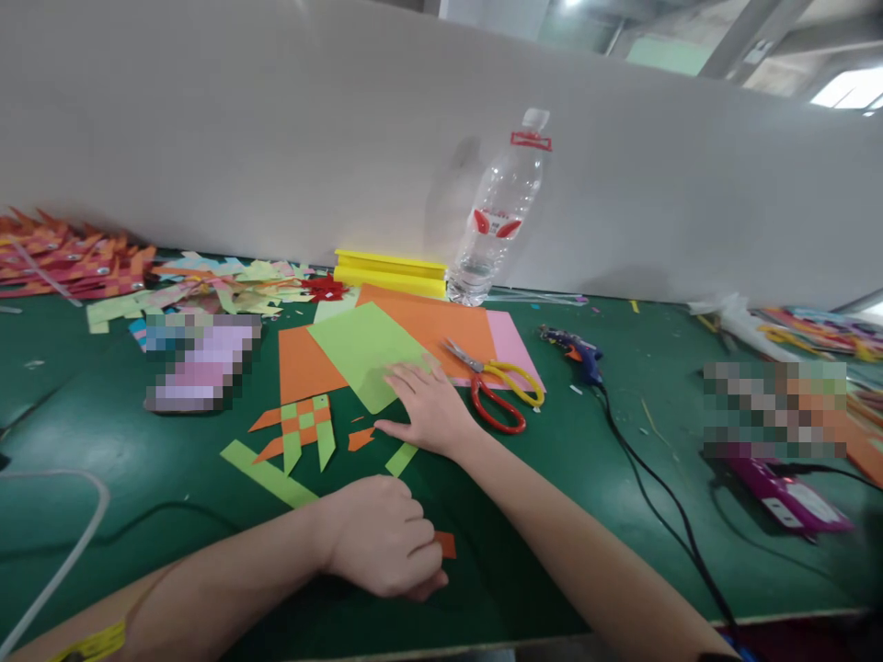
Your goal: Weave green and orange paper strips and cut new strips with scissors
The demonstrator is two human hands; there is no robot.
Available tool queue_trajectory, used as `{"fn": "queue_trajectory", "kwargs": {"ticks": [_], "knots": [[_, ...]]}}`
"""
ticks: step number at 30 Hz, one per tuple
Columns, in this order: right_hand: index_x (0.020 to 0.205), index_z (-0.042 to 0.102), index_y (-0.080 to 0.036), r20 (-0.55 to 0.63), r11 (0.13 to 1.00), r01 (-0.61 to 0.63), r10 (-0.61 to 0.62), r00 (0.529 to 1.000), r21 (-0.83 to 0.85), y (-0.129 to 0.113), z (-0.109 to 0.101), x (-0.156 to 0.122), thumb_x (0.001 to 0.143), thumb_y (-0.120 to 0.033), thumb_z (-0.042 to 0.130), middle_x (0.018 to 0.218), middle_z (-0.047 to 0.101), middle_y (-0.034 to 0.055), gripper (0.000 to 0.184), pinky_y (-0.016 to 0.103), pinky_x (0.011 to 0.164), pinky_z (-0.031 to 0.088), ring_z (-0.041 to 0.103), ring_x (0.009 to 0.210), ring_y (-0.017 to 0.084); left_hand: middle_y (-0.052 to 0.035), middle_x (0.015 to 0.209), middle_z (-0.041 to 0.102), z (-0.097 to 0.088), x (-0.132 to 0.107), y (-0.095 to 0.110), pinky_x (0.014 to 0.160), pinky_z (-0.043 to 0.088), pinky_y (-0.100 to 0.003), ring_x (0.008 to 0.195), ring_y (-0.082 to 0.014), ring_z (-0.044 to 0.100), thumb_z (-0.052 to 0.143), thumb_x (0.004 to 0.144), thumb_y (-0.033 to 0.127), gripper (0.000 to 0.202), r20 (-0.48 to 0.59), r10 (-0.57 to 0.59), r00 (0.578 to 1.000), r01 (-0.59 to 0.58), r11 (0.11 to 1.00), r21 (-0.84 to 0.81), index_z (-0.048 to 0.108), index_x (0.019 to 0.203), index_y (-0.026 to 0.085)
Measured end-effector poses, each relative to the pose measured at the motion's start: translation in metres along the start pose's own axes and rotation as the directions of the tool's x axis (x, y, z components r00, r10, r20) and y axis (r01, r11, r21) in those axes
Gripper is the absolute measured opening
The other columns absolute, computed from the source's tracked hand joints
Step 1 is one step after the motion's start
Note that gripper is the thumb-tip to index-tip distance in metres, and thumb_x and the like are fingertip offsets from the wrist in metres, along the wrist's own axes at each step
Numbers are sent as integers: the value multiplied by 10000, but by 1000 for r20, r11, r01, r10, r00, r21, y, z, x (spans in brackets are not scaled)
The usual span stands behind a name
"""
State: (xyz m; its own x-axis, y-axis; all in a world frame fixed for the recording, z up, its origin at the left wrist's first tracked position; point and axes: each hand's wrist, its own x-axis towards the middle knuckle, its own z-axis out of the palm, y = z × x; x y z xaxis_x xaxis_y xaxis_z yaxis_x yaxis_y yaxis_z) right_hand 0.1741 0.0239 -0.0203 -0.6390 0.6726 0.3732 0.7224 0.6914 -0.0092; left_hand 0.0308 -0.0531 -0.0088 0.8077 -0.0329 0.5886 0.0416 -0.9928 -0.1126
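My left hand (390, 538) is closed in a fist low over the table, and an orange paper piece (446, 544) pokes out beside its curled fingers. Fingers spread, my right hand (431, 400) lies over the lower edge of a light green paper sheet (365, 345). Just left of it are small orange scraps (360, 439), and a short green strip (401, 458) lies below. A woven orange and green paper fish (307, 421) rests to the left, above a long green strip (269, 473). Scissors (493, 382) with red and yellow handles lie spread, right of my right hand.
Orange sheets (441, 317) and a pink sheet (510, 340) lie under the green one. Behind stand a plastic bottle (500, 216) and a yellow holder (390, 273). A glue gun (576, 352) trails its cord rightward. A blurred phone-like object (207, 363) and paper piles are left.
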Motion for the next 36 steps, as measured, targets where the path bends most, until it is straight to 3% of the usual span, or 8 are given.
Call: {"fn": "queue_trajectory", "kwargs": {"ticks": [4, 9, 17, 21, 23, 27, 31, 36], "knots": [[997, 632, -191, -21, 983, 182, -182, 983, -8, 0, 7, 2, 924, -353, 422, 1211, 612, 50, 276, 466, 1129, 144, 519, 1147, 199, 39, 409, 416, -1, 1, 1, 333, 220, -270, 343, -106, 357, 508, 824, 250, 311, -5, 5, 1000, -5, 1000, 0, 513, 524, 166], [878, 644, -203, -60, 970, 239, -242, 969, -50, 1, 10, 4, 915, -158, 412, 937, 687, 10, 239, 457, 1132, 161, 589, 949, 157, 38, 404, 405, -4, 3, 2, 322, 225, -276, 340, -109, 357, 541, 808, 254, 293, -10, 26, 1000, -26, 1000, 17, 534, 531, 159], [813, 626, -189, -116, 985, 169, -166, 979, 24, 1, 4, 2, 895, -192, 432, 842, 678, 7, 211, 435, 1112, 208, 592, 845, 148, 22, 419, 416, -9, -2, 17, 317, 270, -269, 356, -118, 384, 631, 745, 341, 247, 21, 74, 997, -76, 993, 90, 590, 581, 162], [886, 628, -177, -123, 983, 157, -145, 982, 91, 1, 4, 1, 886, -355, 483, 901, 679, 17, 230, 439, 1112, 204, 595, 897, 160, 44, 419, 360, -4, -11, 19, 312, 259, -247, 340, -96, 319, 642, 719, 248, 228, -46, 76, 996, -73, 995, 69, 536, 527, 185], [928, 629, -185, -110, 976, 184, -172, 979, 114, 1, 5, 2, 872, -397, 510, 955, 675, 22, 249, 443, 1113, 199, 589, 950, 165, 45, 421, 354, -2, -14, 19, 313, 249, -245, 336, -96, 310, 638, 727, 258, 224, -19, 93, 995, -92, 993, 80, 540, 536, 190], [907, 646, -222, -82, 971, 211, -203, 976, 108, 3, 5, 3, 884, -342, 518, 999, 670, 15, 177, 474, 1113, 174, 572, 1022, 163, 41, 423, 365, -2, -14, 20, 332, 273, -251, 352, -102, 320, 624, 752, 298, 209, 51, 104, 993, -108, 991, 81, 575, 579, 191], [906, 653, -233, -90, 977, 186, -177, 980, 104, 5, 7, 4, 907, -322, 484, 992, 676, 1, 191, 478, 1117, 161, 568, 1035, 155, 34, 401, 358, -3, -9, 16, 319, 250, -260, 352, -104, 317, 627, 740, 302, 283, -64, 21, 998, -16, 996, 83, 533, 502, 180], [845, 653, -221, -151, 971, 230, -218, 964, 63, 5, 9, 4, 906, -202, 467, 881, 696, 4, 197, 459, 1101, 220, 582, 982, 153, 37, 417, 346, -5, -4, 4, 307, 204, -264, 347, -96, 341, 649, 740, 407, 337, -102, 168, 981, -156, 981, 118, 577, 523, 159]]}}
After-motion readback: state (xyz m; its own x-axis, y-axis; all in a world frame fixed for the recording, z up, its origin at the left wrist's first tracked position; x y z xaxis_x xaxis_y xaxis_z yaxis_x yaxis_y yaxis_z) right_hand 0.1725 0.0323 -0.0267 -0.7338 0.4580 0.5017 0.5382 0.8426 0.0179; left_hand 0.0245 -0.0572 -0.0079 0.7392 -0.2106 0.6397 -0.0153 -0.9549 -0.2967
